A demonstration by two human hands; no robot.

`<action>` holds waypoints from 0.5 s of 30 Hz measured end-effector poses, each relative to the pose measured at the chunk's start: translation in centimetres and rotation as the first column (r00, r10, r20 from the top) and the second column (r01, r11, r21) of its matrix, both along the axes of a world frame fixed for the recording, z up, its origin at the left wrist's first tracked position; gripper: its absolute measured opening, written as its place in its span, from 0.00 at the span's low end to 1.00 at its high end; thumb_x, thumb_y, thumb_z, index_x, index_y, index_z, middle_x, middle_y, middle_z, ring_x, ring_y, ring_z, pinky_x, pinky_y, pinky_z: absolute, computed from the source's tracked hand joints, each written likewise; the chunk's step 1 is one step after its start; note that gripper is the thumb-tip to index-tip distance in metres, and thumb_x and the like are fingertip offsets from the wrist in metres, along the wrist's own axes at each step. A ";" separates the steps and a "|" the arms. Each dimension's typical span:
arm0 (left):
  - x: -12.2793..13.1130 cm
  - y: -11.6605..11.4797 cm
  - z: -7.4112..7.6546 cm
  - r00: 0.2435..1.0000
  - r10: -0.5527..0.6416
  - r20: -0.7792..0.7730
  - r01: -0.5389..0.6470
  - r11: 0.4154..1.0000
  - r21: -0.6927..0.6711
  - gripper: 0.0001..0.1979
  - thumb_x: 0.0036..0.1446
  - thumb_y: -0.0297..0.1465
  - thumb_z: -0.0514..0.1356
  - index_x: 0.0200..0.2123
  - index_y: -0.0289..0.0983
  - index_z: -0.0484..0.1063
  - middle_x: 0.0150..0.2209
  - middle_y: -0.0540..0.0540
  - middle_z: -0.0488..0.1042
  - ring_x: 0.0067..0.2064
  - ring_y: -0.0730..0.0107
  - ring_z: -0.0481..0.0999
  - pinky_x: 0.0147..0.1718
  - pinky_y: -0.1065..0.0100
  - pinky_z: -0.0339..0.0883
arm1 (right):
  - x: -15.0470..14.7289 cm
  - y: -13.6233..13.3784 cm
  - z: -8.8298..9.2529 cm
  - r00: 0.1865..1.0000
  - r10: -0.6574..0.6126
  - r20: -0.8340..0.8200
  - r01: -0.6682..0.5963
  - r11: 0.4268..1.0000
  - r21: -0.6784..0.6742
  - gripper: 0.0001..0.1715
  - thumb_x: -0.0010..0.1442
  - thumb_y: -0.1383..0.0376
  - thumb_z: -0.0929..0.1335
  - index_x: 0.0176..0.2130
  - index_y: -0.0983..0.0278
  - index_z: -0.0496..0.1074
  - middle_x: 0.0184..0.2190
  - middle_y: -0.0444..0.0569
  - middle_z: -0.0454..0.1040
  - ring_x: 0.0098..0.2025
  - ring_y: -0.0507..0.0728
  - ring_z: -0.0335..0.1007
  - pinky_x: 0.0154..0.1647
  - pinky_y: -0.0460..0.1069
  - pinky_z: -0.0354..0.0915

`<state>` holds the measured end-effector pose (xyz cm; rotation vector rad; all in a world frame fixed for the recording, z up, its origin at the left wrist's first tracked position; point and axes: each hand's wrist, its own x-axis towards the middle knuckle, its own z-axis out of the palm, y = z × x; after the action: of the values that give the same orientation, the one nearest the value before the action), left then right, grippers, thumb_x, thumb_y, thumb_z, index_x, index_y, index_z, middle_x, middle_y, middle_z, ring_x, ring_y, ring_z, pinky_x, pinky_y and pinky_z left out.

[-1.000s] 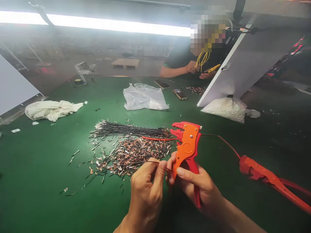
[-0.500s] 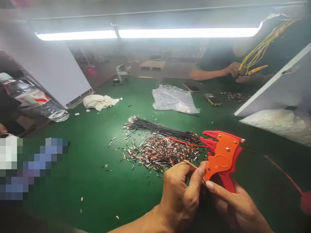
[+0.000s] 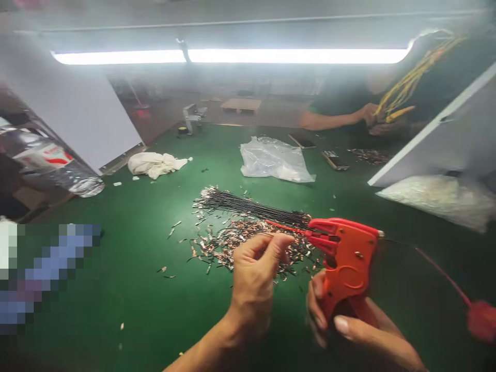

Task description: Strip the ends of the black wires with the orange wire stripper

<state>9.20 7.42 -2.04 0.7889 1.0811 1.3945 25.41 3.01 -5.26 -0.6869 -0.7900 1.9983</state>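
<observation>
My right hand grips the handles of an orange and red wire stripper, its jaws pointing left. A thin red strip reaches leftward from the jaws. My left hand is closed in a pinch just left of the jaws, with a thin dark wire at its fingertips, partly hidden by the fingers. Behind the hands lies a bundle of black wires with bare silvery ends at the left. A heap of cut wire scraps with black and coppery bits spreads in front of it.
On the green table are a white cloth, a clear plastic bag, a phone and a keypad device. A bottle stands left. Across the table, another person's hands hold yellow wires.
My left hand has moved left and up, away from the stripper's handle to beside its jaws. The stripper has turned and dropped slightly, and my right fingers now wrap its handles.
</observation>
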 end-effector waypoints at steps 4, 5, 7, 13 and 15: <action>-0.6 0.4 0.6 0.996 0.055 0.069 -0.057 0.998 0.021 0.16 0.46 0.46 0.70 0.29 0.39 0.81 0.23 0.52 0.72 0.28 0.79 0.66 0.31 0.76 0.61 | 0.4 -0.1 -0.7 0.994 0.094 -0.060 -0.090 0.994 0.054 0.18 0.53 0.60 0.73 0.41 0.65 0.69 0.29 0.47 0.71 0.29 0.53 0.66 0.30 0.48 0.61; -0.7 0.4 0.7 0.994 0.067 0.082 -0.068 0.998 0.015 0.16 0.44 0.46 0.71 0.29 0.39 0.81 0.23 0.52 0.72 0.29 0.79 0.67 0.32 0.77 0.61 | 0.4 -0.1 -0.7 0.993 0.106 -0.059 -0.104 0.994 0.045 0.18 0.53 0.60 0.73 0.41 0.65 0.68 0.29 0.47 0.70 0.28 0.52 0.65 0.30 0.47 0.61; -0.7 0.5 0.9 0.991 0.075 0.109 -0.076 0.997 0.004 0.17 0.41 0.47 0.72 0.29 0.39 0.81 0.23 0.52 0.72 0.28 0.79 0.67 0.32 0.77 0.62 | 0.3 -0.2 -0.8 0.988 0.142 -0.055 -0.140 0.990 0.031 0.19 0.54 0.59 0.74 0.41 0.65 0.67 0.28 0.45 0.69 0.27 0.50 0.64 0.29 0.46 0.61; -0.3 0.3 1.1 0.988 0.068 0.138 -0.067 0.998 -0.012 0.18 0.39 0.46 0.73 0.28 0.40 0.81 0.23 0.52 0.75 0.30 0.78 0.70 0.37 0.76 0.64 | -0.1 -0.2 -0.8 0.976 0.209 -0.056 -0.206 0.977 0.046 0.20 0.52 0.56 0.74 0.37 0.67 0.68 0.27 0.46 0.68 0.26 0.50 0.64 0.28 0.45 0.62; -0.2 0.2 1.1 0.989 0.064 0.137 -0.062 0.998 -0.016 0.18 0.39 0.47 0.73 0.28 0.41 0.81 0.23 0.52 0.75 0.30 0.78 0.71 0.37 0.75 0.65 | -0.1 -0.2 -0.9 0.975 0.214 -0.065 -0.211 0.976 0.048 0.20 0.51 0.56 0.74 0.36 0.68 0.69 0.25 0.46 0.68 0.26 0.50 0.63 0.28 0.45 0.61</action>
<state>9.01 7.64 -0.98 0.6453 1.0139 1.4726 25.33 2.80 -6.13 -0.5234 -0.8908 2.1800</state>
